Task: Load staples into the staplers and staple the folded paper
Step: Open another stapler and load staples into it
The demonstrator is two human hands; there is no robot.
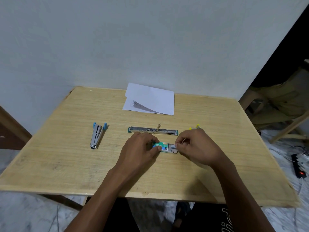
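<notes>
A small green staple box (pixel 161 146) lies on the wooden table (pixel 66 161), its tray slid out to the right. My left hand (pixel 140 148) pinches the box's left end. My right hand (pixel 197 146) has its fingertips closed on the tray's contents at the right end; I cannot tell if a staple strip is lifted. Just beyond the hands, a green stapler (pixel 153 130) lies swung fully open and flat. A blue stapler (pixel 97 134) lies partly open to the left. A yellow stapler (pixel 194 127) peeks out behind my right hand. The folded white paper (pixel 150 99) rests at the table's far edge.
The table stands against a pale wall. A power strip (pixel 298 166) with cables lies on the floor at the right. A wooden stool frame (pixel 287 129) stands beyond the right edge. My knees are under the near edge.
</notes>
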